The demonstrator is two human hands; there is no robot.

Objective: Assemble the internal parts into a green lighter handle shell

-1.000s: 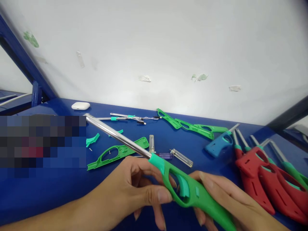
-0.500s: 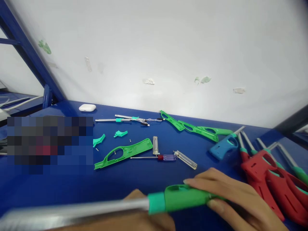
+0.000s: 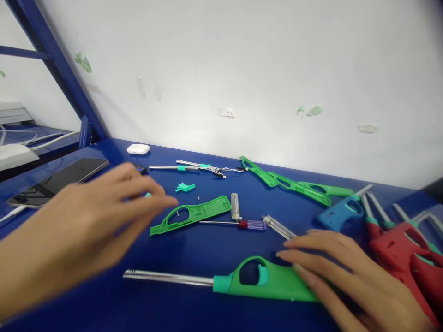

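Observation:
A green gas lighter (image 3: 277,282) with a long metal tube and a teal trigger lies on its side on the blue table (image 3: 194,311). My right hand (image 3: 349,272) rests at the butt of its handle, fingers spread and touching it. Slightly blurred, my left hand (image 3: 110,212) hovers over the left side with fingers stretched out, holding nothing I can see. Just right of its fingertips is a green lighter shell half (image 3: 204,210), with a small screw inside it. A purple-handled screwdriver (image 3: 254,225) and two clear fuel tanks (image 3: 235,206) lie behind the lighter.
Red lighters (image 3: 392,244) and a blue lighter (image 3: 335,213) are piled at right. More green shell halves (image 3: 297,186), metal tubes with wires (image 3: 169,167) and a teal trigger piece (image 3: 186,187) lie farther back. A phone (image 3: 69,177) and white earbud case (image 3: 138,149) are at left.
The green lighter has gone from being held in both hands to lying on the table. My left hand has let go and moved up and left; the right hand's fingers have spread.

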